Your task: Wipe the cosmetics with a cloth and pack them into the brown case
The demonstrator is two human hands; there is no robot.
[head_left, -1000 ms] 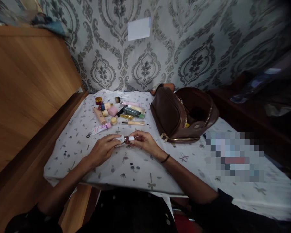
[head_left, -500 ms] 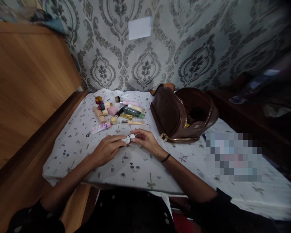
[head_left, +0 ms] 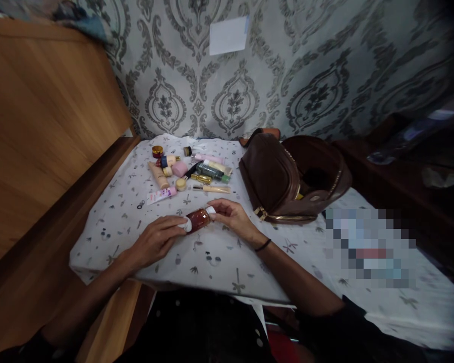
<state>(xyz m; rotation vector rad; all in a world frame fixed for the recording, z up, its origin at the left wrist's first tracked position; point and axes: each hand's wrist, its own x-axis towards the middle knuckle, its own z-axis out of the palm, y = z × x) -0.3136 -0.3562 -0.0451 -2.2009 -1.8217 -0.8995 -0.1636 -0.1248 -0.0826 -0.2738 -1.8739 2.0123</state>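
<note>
Between my two hands, low over the tablecloth, lies a small bottle [head_left: 199, 221] of see-through reddish-brown colour, tilted with its right end higher. My right hand [head_left: 230, 218] pinches the white cap at that right end. At the left end, the fingers of my left hand [head_left: 156, 241] close over a whitish part; whether it belongs to the bottle or is a separate piece I cannot tell. Beyond the hands are a pink-capped white tube [head_left: 162, 195], a slim beige tube [head_left: 212, 189] and a small round cream-coloured jar [head_left: 180, 184].
Several more cosmetics, among them a green-capped bottle [head_left: 212, 172] and a pink rounded item [head_left: 179, 168], lie in a cluster. An open brown bag [head_left: 274, 176] stands at the right. A wooden cabinet [head_left: 53, 85] borders the left side; a patterned wall is behind.
The bottle has turned so its reddish-brown side shows; before, mainly white parts were visible. My hands have moved slightly apart, both still on it. The view has shifted a little.
</note>
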